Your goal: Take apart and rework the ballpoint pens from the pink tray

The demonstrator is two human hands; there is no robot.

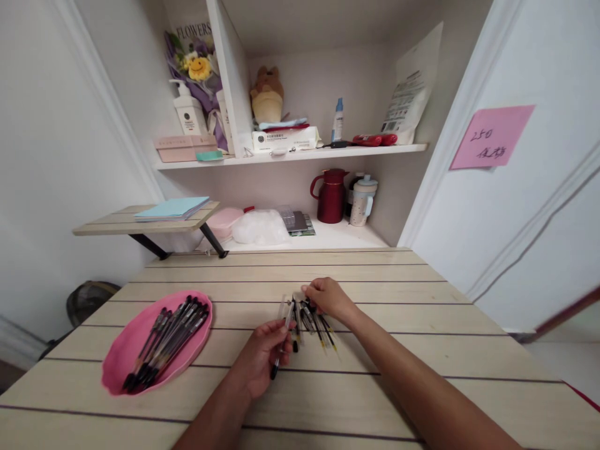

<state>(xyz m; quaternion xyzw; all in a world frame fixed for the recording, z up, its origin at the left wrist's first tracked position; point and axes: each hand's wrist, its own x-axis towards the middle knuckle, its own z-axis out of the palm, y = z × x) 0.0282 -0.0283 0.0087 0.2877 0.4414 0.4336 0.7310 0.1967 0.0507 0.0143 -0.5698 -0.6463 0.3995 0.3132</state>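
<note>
My left hand [265, 350] is closed around a clear-barrelled pen [289, 314], its black end pointing down toward me. Just right of it lies a small heap of pen parts [307, 320], among them thin refills [321, 336] with yellowish sections near their tips. My right hand [328, 297] is over the far side of this heap, fingers bent and pinched together. Whatever is between those fingertips is hidden or too small to name. On the left, a pink scalloped tray [111, 365] carries several black-ended pens [171, 340] lying side by side.
The slatted wooden table [398, 387] runs back to a white shelf unit [370, 234]. A small raised stand [117, 222] with blue paper [173, 207] is at the back left. Farther back are a red jug [330, 199], a cup [362, 203] and a plastic bag [261, 227].
</note>
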